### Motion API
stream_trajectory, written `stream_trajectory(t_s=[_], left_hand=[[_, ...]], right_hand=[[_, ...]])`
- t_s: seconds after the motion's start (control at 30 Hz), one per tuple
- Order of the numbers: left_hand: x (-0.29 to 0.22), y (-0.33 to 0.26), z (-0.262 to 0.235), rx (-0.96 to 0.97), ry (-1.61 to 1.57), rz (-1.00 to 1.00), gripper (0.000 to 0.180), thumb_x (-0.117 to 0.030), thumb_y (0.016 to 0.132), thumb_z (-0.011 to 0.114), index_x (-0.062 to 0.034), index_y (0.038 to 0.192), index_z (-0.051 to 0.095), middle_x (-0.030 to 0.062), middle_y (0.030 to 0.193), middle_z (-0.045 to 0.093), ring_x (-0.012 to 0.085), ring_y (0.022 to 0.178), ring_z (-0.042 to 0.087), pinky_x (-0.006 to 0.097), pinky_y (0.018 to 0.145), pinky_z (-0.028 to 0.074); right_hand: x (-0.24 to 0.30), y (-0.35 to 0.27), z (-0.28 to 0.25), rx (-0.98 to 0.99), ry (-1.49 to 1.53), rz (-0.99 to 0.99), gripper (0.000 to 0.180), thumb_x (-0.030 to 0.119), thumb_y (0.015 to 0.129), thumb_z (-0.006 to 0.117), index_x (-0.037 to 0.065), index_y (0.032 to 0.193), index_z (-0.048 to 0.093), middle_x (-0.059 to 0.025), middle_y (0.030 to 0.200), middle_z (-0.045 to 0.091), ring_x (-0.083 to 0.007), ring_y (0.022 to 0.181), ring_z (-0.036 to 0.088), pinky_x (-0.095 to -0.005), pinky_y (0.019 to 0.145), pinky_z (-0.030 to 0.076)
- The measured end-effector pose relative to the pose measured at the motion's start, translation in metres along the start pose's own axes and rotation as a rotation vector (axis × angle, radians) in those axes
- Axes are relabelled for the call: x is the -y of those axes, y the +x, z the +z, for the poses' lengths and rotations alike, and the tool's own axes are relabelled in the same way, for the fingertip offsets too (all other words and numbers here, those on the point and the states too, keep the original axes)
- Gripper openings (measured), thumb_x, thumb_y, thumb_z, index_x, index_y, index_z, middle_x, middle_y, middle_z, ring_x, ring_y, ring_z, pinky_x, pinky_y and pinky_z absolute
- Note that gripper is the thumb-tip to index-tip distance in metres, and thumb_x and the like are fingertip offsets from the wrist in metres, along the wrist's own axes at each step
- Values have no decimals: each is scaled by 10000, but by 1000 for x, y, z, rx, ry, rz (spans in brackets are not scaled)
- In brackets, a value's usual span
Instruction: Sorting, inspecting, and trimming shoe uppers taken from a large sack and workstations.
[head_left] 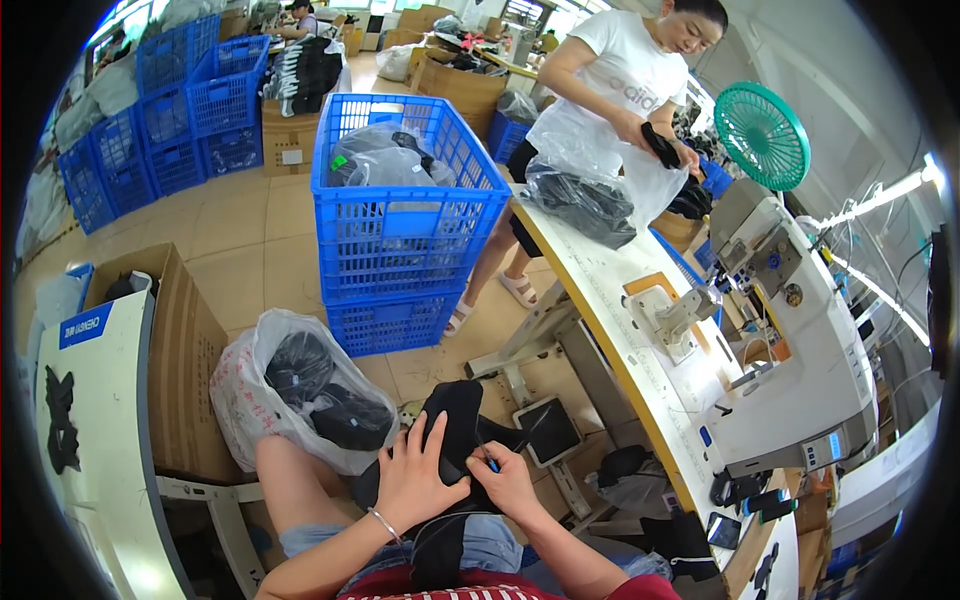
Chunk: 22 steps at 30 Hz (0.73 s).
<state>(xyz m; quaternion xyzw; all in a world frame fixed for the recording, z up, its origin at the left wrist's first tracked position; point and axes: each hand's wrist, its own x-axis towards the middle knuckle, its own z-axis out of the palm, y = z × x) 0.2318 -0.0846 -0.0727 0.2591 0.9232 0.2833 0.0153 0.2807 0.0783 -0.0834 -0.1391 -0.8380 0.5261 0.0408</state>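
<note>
Black fabric [455, 410] lies across my lap, its upper part raised between my knees. My left hand [415, 483] rests on it with the fingers spread flat, and a bracelet circles that wrist. In my right hand [510, 488], closed beside it, is a small blue-handled tool [492, 463] with a thin dark tip against the fabric. The fingers hide most of the tool, so its exact kind cannot be made out. More black cloth [438, 550] hangs toward my waist.
A white plastic bag [250, 390] of wrapped black goods stands by my left knee. Beyond are stacked blue crates [410, 240]. At right runs a worktable [640, 370] with a sewing machine [800, 350] and phone [723, 530]. Across it a person [625, 80] handles black items.
</note>
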Motion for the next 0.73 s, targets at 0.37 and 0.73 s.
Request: stream_trajectory(t_s=[0.37,0.73], left_hand=[[2,-6,-3,-34,-19,-19,987,-425,647,714,-109,1473,276,212,1416,369,380,1229,424,505,948,345],[5,-9,-4,-14,-60,-28,1003,-424,649,721,-123,1485,255,205,1430,355,380,1251,407,511,975,324]], right_hand=[[5,3,0,67,-39,-102,203,184,853,659,-9,912,637,-108,807,602,-217,711,585,-319,657,438],[9,10,-12,253,-38,-76,248,206,863,657,-21,960,639,-130,846,622,-239,774,618,-330,703,461]])
